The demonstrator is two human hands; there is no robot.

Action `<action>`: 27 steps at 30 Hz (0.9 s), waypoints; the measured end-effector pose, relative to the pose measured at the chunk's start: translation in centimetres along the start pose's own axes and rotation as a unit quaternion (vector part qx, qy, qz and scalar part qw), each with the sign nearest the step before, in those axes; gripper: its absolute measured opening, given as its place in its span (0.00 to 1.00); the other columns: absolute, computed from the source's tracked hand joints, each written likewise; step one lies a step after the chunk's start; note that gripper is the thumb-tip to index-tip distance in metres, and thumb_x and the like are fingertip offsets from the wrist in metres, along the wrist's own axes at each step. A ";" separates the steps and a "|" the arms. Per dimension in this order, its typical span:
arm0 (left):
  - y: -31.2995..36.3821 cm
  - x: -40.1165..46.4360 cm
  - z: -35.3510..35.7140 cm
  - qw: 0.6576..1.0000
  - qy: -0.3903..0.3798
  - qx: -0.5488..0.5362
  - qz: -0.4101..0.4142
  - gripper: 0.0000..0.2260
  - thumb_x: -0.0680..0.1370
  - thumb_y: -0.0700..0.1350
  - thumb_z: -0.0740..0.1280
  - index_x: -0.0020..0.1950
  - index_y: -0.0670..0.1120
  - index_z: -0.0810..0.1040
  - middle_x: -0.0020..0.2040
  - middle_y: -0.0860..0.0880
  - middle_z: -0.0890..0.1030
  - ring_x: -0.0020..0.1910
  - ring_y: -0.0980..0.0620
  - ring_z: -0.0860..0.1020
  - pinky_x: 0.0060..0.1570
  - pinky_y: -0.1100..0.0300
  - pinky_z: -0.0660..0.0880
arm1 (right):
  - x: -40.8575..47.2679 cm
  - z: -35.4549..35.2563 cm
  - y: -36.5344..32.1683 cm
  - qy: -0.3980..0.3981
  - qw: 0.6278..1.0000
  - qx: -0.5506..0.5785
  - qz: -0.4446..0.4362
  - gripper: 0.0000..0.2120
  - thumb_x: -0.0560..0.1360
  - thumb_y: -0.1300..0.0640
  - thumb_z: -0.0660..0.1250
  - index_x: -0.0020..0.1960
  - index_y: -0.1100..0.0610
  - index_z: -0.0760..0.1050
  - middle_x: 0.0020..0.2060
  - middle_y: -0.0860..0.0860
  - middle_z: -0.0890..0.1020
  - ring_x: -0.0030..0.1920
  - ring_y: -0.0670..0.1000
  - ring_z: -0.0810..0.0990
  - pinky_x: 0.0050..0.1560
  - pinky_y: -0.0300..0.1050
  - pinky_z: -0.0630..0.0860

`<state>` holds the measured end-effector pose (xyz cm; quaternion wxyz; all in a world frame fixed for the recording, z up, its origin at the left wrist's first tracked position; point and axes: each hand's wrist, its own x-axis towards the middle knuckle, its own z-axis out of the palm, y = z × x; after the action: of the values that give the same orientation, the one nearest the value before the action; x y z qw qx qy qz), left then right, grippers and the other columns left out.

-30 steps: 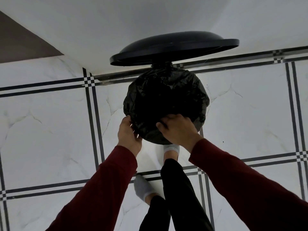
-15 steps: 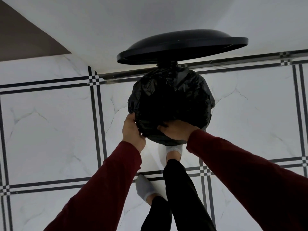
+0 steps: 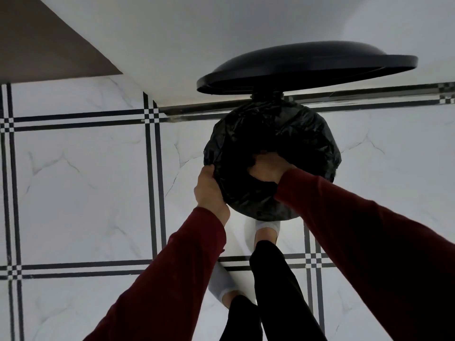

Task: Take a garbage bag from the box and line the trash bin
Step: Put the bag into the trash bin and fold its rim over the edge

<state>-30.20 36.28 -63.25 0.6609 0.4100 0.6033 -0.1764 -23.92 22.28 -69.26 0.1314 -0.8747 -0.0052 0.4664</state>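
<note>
Tiled floor (image 3: 73,193), unlabelled black garbage bag (image 3: 283,134)

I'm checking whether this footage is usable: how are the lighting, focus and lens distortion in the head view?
Head view: dim, flat light; the black garbage bag over the bin loses most detail, and the right hand sinks into darkness inside it. The left hand at the rim is clear. Floor tile lines bow from the wide lens. No glare; focus is soft.

Marble-tiled floor (image 3: 73,193) bears, seemingly, lined bin (image 3: 273,153).
</note>
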 end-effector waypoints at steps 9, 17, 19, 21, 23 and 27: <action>1.1 0.3 -0.1 0.993 0.062 0.097 0.029 0.17 0.76 0.56 0.63 0.56 0.45 0.78 0.53 0.48 0.80 0.52 0.48 0.78 0.47 0.52 0.74 | -1.7 0.4 0.3 0.112 0.989 0.095 -0.016 0.17 0.80 0.56 0.62 0.66 0.59 0.79 0.63 0.59 0.82 0.65 0.60 0.78 0.67 0.50 0.72; 5.2 0.7 1.9 0.868 -0.010 0.376 0.324 0.17 0.78 0.60 0.67 0.62 0.52 0.77 0.64 0.46 0.74 0.64 0.44 0.75 0.63 0.47 0.76 | -8.0 -4.8 5.2 0.525 0.845 0.090 -0.038 0.19 0.74 0.54 0.67 0.64 0.52 0.78 0.61 0.54 0.78 0.61 0.58 0.73 0.59 0.44 0.72; 6.1 1.6 3.0 0.853 -0.027 0.427 0.299 0.20 0.79 0.60 0.67 0.66 0.51 0.74 0.66 0.45 0.72 0.64 0.44 0.75 0.64 0.45 0.77 | -6.8 -6.1 6.6 0.459 0.882 0.100 0.021 0.22 0.75 0.50 0.69 0.68 0.53 0.75 0.64 0.58 0.75 0.63 0.62 0.74 0.62 0.50 0.72; 6.7 2.4 3.9 0.862 -0.035 0.429 0.269 0.18 0.80 0.60 0.66 0.64 0.50 0.74 0.62 0.45 0.79 0.58 0.46 0.79 0.59 0.47 0.80 | -5.3 -7.3 7.6 0.385 0.907 0.169 0.032 0.19 0.75 0.49 0.70 0.64 0.53 0.79 0.60 0.58 0.78 0.60 0.61 0.78 0.61 0.46 0.72; 7.2 3.0 4.4 0.877 -0.036 0.409 0.248 0.15 0.81 0.57 0.66 0.61 0.49 0.76 0.57 0.45 0.83 0.52 0.47 0.82 0.54 0.51 0.80 | -4.2 -8.6 8.2 0.345 0.902 0.255 0.046 0.13 0.74 0.50 0.70 0.57 0.51 0.83 0.54 0.52 0.82 0.56 0.55 0.82 0.58 0.40 0.72; 7.5 3.8 4.6 0.887 -0.052 0.405 0.215 0.09 0.82 0.49 0.65 0.49 0.46 0.82 0.43 0.48 0.83 0.47 0.44 0.84 0.51 0.51 0.82 | -2.7 -11.0 9.2 0.232 0.924 0.296 0.071 0.03 0.74 0.52 0.71 0.46 0.48 0.82 0.46 0.47 0.85 0.50 0.48 0.83 0.52 0.42 0.76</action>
<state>-20.94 38.35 -64.67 0.4896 0.7519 0.3410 -0.2804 -17.50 10.54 -63.42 0.3483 -0.8778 0.2258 0.2393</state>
